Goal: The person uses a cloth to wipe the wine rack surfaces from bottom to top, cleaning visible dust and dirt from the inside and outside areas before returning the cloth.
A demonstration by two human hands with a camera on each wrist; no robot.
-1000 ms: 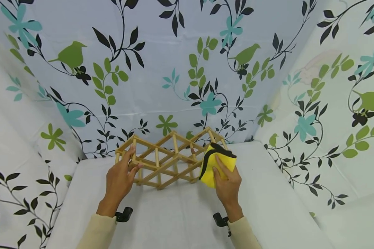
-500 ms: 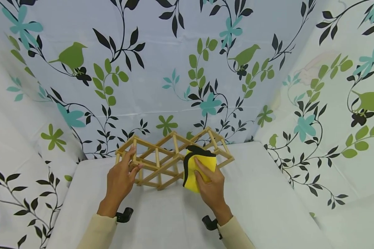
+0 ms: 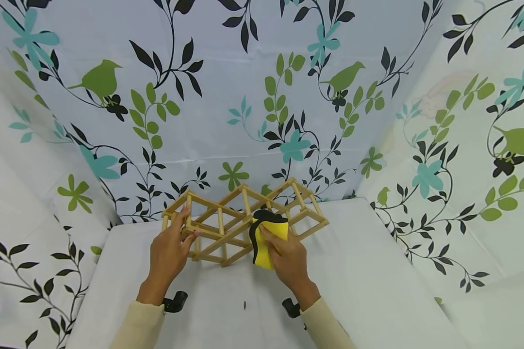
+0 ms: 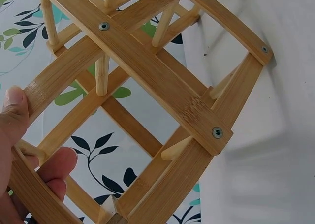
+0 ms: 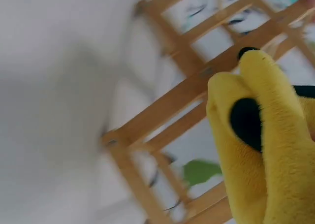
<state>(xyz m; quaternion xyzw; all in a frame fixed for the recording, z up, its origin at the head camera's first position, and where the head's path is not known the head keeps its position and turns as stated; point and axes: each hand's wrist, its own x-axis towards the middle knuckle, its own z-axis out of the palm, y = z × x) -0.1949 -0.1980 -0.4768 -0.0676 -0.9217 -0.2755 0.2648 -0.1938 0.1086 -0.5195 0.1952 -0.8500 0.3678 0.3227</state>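
Observation:
A folding wooden wine rack [image 3: 220, 220], made of crossed slats and round dowels, stands spread out on the white surface near the back. My left hand [image 3: 168, 252] grips its left end. In the left wrist view the thumb and fingers curl round a slat [image 4: 64, 76] and a dowel beside it. My right hand [image 3: 290, 261] holds a folded yellow cloth [image 3: 275, 228] with black edging against the front middle of the rack. Up close in the right wrist view, the bunched cloth [image 5: 275, 135] hides part of the slats, and the hand is mostly out of frame.
A white-covered table [image 3: 227, 320] carries the rack. Behind it hangs a curtain [image 3: 227, 121] printed with leaves and birds, which continues down both sides. A small dark speck [image 3: 244, 305] shows on the table cover near the front.
My right hand has moved left with the cloth, from the rack's right part to its middle. The left hand and the rack stay in place. A dark speck now shows on the table.

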